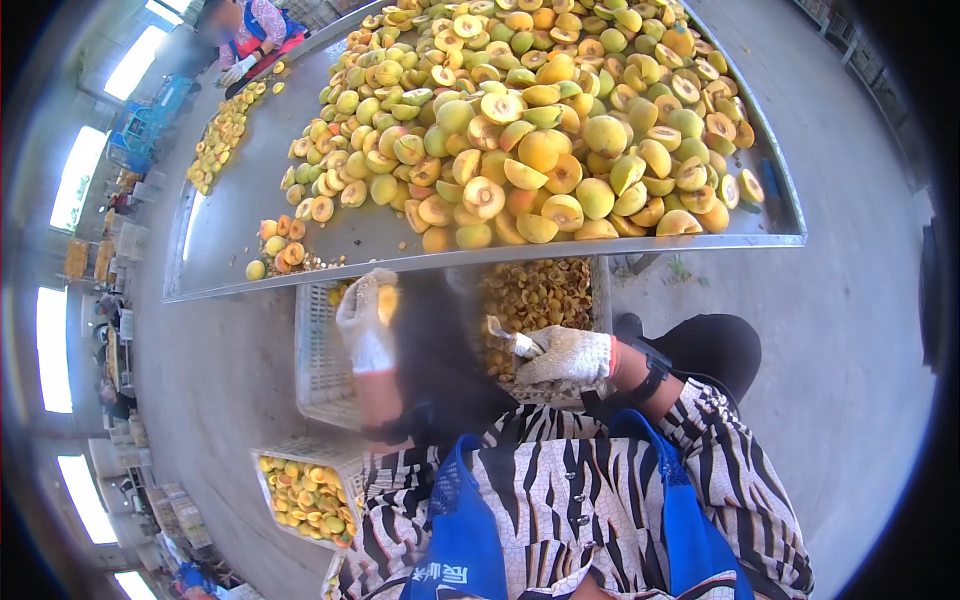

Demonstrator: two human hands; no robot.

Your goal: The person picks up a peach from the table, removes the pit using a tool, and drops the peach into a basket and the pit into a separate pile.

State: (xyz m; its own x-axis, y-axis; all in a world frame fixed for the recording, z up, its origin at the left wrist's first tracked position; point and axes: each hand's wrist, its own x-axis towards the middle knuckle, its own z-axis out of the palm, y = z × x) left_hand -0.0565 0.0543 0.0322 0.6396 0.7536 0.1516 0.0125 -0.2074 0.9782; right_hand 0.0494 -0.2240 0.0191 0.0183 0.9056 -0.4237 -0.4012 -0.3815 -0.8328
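My left hand (364, 322), in a white work glove, is closed around a yellow peach half (388, 303) just below the tray's near edge. My right hand (568, 356), gloved too, grips a small pitting tool (514, 341) with a pale wrapped handle and a metal end pointing left. The tool and the peach half are apart. Under the right hand is a crate of brownish-yellow scraps (545, 295), too small to name surely. Above both hands, a metal tray (240, 283) bears a large heap of halved peaches (540, 150).
A white plastic crate (312, 350) stands below my left hand. Another crate (345, 470), on the floor at lower left, holds peach halves (303, 497). My dark-clad knee (705, 352) is at the right. A co-worker (262, 35) works at the tray's far left corner.
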